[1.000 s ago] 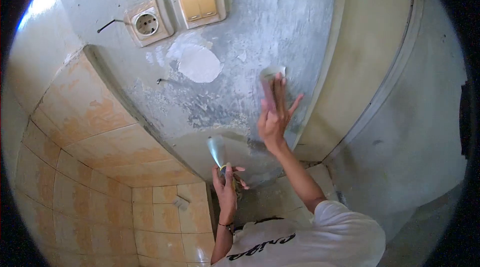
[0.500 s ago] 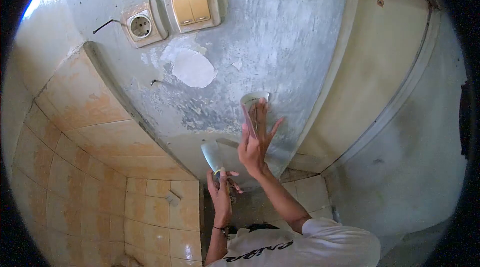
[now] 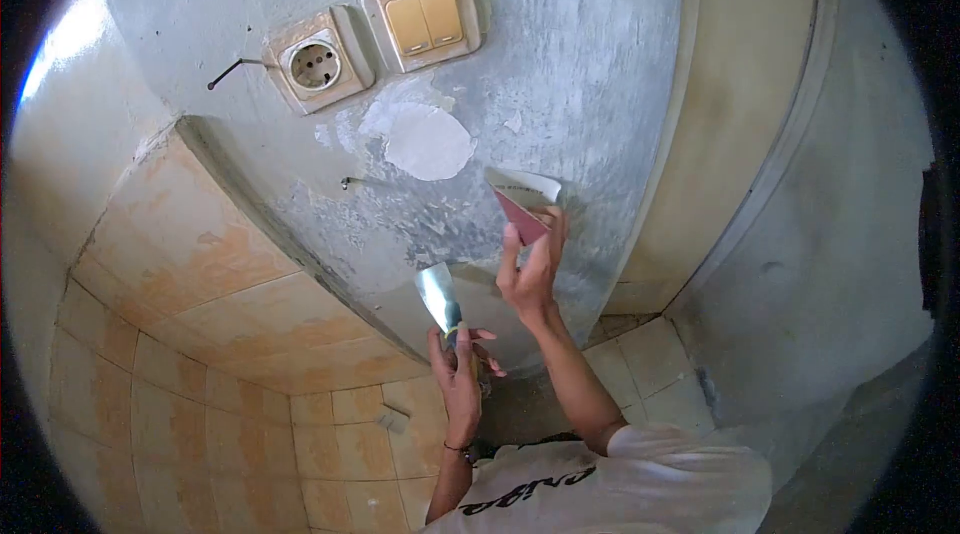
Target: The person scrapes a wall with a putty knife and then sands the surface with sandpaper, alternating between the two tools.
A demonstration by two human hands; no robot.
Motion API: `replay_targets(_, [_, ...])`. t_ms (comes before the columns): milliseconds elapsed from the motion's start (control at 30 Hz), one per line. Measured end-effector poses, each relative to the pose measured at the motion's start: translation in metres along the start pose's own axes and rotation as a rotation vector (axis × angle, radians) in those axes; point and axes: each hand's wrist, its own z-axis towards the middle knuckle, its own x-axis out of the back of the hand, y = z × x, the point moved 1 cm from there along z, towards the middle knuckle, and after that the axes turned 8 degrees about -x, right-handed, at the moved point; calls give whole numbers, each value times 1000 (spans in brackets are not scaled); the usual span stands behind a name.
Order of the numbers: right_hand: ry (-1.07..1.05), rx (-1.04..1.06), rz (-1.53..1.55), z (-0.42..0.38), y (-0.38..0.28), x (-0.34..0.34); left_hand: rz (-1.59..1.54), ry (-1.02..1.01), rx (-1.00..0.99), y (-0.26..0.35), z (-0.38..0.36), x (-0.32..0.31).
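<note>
My left hand [image 3: 460, 382] grips a putty knife [image 3: 437, 295] by its handle, with the shiny flat blade pointing up towards the wall. In my right hand [image 3: 531, 277], a folded sheet of sandpaper [image 3: 522, 220] is pinched between thumb and fingers, its reddish grit side and pale printed back both showing. The sheet overlaps the scraped grey wall [image 3: 590, 64], below and right of a smooth white filler patch [image 3: 430, 142]. Flaked, rough paint lies between that patch and the putty knife.
Above the patch are a wall socket [image 3: 315, 66] and a double light switch [image 3: 425, 19]. A screw [image 3: 345, 183] and a dark hooked rod [image 3: 228, 70] stick out of the wall. Orange tiles [image 3: 220, 264] cover the lower left, and a cream door panel [image 3: 740, 84] stands right.
My right hand has gone from lying spread over the sandpaper at the wall to pinching it, with the sheet folded open. The view has shifted; my left hand still holds the putty knife.
</note>
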Motion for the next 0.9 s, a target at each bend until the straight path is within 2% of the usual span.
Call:
replay_targets(33, [7,-1,-6,5,-12,-4,0,-10,2,2,2,3])
replay_targets(100, [-142,54,-202,9,-36,-13,31,-29,23,4,4,9])
replay_targets(200, [-141,-24,-311,6,-40,-25,53,-71,3,8,9,22])
replay_targets(233, [-24,-4,-286,9,-42,-26,54,-81,1,8,12,25])
replay_targets(267, [-17,-5,-291,9,-40,-25,39,-71,-9,6,15,30])
replay_targets(367, [75,-262,-246,8,-34,-15,8,-66,-5,6,18,40])
replay_targets(400, [85,-263,-253,5,-31,-11,-14,-58,6,6,19,43])
replay_targets(500, [-100,-294,-174,2,-23,2,2,-79,10,3,18,48])
replay_targets(533, [-92,-296,-185,3,-24,3,-1,-90,16,2,19,48])
replay_targets(600, [-230,-344,-35,2,-27,3,5,-139,69,-2,15,46])
replay_targets(667, [-217,-287,-46,8,-42,3,-3,-185,105,-5,12,42])
replay_targets(733, [-232,-338,-212,15,-49,2,-6,-217,147,-4,7,34])
replay_targets(767, [-241,-442,-197,19,-44,-1,3,-211,123,-1,5,26])
replay_targets(800, [-254,-456,-198,18,-41,-2,12,-203,97,2,2,19])
replay_targets(900, [-68,-362,-25,19,-26,2,15,-162,19,5,-3,-1])
